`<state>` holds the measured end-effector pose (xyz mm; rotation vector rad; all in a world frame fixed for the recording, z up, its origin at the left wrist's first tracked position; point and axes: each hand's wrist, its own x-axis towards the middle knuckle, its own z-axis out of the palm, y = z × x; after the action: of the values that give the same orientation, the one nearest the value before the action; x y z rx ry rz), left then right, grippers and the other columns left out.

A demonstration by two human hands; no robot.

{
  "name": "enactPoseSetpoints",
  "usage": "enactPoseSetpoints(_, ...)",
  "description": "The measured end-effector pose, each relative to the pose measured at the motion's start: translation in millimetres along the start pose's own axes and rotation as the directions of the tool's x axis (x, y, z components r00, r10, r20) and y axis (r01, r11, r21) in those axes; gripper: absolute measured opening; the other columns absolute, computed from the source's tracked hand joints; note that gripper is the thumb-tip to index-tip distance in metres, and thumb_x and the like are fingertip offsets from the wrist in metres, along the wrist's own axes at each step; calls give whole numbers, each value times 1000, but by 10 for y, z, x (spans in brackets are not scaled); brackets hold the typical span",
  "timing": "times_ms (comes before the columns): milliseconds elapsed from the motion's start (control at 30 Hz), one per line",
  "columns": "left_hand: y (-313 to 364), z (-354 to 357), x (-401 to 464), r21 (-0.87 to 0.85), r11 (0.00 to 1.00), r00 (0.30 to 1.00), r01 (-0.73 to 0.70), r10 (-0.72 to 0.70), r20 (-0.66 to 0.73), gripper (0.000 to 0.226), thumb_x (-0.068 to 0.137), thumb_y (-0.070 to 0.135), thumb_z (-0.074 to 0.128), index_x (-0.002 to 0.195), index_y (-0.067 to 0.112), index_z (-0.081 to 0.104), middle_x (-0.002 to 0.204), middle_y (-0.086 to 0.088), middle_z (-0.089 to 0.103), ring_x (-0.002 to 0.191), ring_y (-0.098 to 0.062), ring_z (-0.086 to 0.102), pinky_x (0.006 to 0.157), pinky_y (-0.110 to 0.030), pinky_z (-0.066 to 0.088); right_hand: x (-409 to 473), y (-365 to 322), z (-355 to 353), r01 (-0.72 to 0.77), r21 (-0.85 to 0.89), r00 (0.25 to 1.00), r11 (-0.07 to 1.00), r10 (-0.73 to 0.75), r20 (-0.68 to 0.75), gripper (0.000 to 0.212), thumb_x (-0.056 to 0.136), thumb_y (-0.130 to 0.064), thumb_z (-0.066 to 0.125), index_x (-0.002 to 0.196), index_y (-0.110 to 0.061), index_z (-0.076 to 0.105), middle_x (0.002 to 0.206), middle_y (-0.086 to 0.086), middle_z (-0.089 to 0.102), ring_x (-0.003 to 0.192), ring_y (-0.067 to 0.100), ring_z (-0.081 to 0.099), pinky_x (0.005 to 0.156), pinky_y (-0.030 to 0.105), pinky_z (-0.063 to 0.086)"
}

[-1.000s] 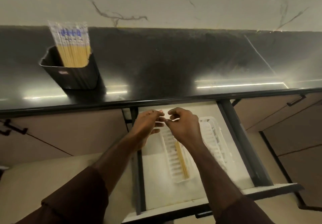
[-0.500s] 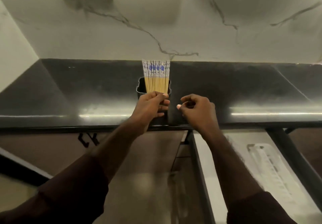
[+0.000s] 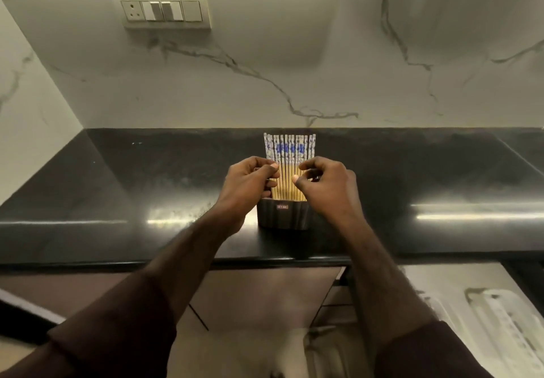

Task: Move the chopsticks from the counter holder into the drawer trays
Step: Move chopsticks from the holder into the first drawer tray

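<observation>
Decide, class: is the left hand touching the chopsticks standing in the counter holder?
Touching. The head view shows the left hand with its thumb and fingertips against the leftmost chopsticks above the holder, no gap visible.

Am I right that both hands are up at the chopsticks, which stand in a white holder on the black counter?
Not quite. The holder is dark, not white, as the head view shows. The rest holds: the left hand and right hand are both up at the chopsticks, which stand upright in it on the black counter.
</observation>
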<state>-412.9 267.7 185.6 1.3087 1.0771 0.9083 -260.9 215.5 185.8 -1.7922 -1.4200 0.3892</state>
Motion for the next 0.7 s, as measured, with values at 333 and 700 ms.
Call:
enactPoseSetpoints(333, -180, 96, 1089, 93, 995, 978, 46, -26, -207, 14, 90, 13, 64, 104, 15, 63, 99, -9, 69, 94, -21, 68, 80, -35, 57, 925, 253, 342, -36, -5, 993, 999, 37, 115, 28, 90, -22, 69, 118, -19, 65, 92, -11, 62, 80, 2, 62, 68, 13, 50)
enactPoseSetpoints(700, -495, 108, 1646, 140, 977, 969, 158, -126, -211, 44, 83, 18, 75, 123, 13, 59, 107, -2, 71, 101, -15, 67, 91, -41, 56, 1221, 398, 703, -71, -54, 984, 996, 79, 157, 27, 89, -22, 68, 116, -19, 68, 101, -1, 73, 83, 8, 67, 77, 24, 58)
